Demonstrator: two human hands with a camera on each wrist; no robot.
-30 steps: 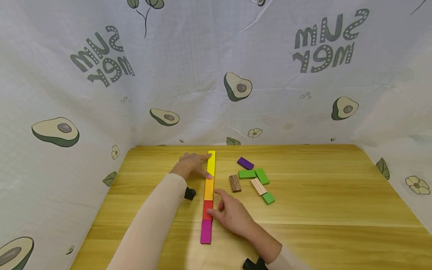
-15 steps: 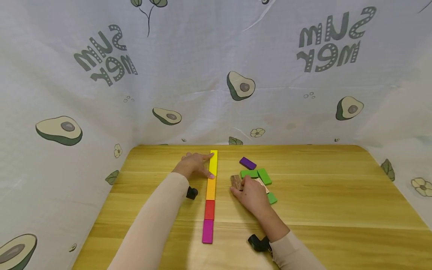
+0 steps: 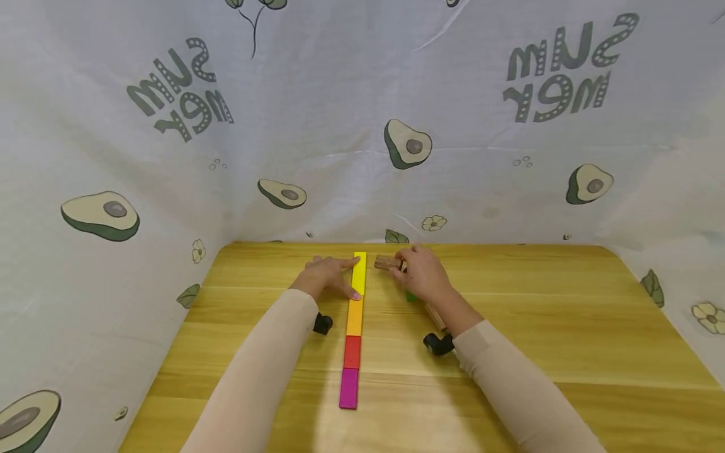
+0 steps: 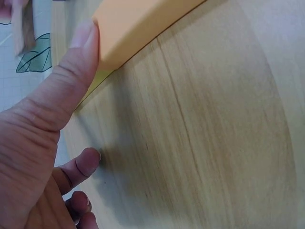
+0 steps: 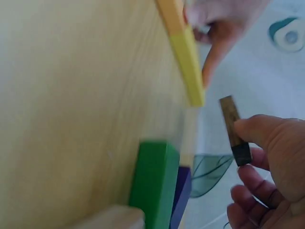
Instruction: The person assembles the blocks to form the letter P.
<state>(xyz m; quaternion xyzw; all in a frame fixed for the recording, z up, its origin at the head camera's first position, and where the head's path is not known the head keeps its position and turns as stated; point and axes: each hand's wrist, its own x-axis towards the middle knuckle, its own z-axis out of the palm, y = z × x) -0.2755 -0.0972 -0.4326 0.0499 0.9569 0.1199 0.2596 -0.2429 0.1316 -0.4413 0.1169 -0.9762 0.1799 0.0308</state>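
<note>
A straight row of flat blocks runs away from me: magenta (image 3: 348, 388), red (image 3: 352, 351), orange (image 3: 355, 318) and yellow (image 3: 359, 281) at the far end. My left hand (image 3: 324, 277) touches the row, its straight index finger on the yellow block's far end and its thumb where yellow meets orange. Between thumb and fingers, my right hand (image 3: 426, 275) pinches a brown wooden block (image 5: 230, 119) with a dark end, right of the yellow block and apart from it. In the right wrist view, a green block (image 5: 151, 183) and a purple block (image 5: 181, 193) lie near that hand.
Under the right forearm a pale wooden block (image 3: 435, 317) shows partly; other loose blocks there are hidden. A white cloth (image 3: 340, 126) printed with avocados hangs behind the wooden table (image 3: 566, 327) and along its sides. Black wrist cameras sit on both wrists.
From beside the red block, my right hand has gone right to the brown block, gripped it and carried it away toward the table's far edge. The left hand stays on the row.
</note>
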